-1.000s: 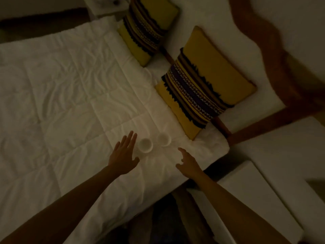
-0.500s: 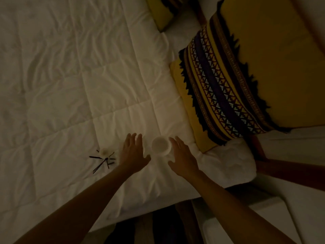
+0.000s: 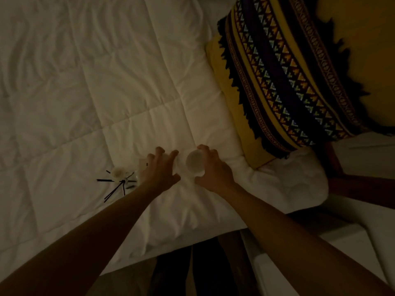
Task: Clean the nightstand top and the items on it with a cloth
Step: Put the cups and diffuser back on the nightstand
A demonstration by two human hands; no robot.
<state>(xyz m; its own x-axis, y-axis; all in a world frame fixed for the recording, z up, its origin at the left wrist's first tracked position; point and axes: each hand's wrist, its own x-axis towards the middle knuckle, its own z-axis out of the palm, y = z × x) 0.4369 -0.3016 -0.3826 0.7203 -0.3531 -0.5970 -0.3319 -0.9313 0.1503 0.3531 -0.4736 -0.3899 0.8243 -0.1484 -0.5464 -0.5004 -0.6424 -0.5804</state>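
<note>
Two small white cups stand on the white bed cover. My right hand [image 3: 210, 167] curls around the right cup [image 3: 194, 162], thumb at its near side and fingers at its far side. My left hand [image 3: 160, 167] lies over the left cup [image 3: 171, 161], which is mostly hidden under the fingers. To the left lies a reed diffuser [image 3: 119, 175], a small glass bottle with thin black sticks spread out on the cover. No cloth is in view. A white corner of the nightstand [image 3: 333, 248] shows at the lower right.
The bed cover [image 3: 85, 92] fills the left and middle. A yellow pillow with a dark patterned band [image 3: 284, 77] leans at the upper right. A dark wooden bed frame [image 3: 354, 184] runs along the right; dark floor lies below the bed edge.
Both hands have reached forward and closed around the two cups. The view has moved closer to the bed, and the diffuser came into sight on the left.
</note>
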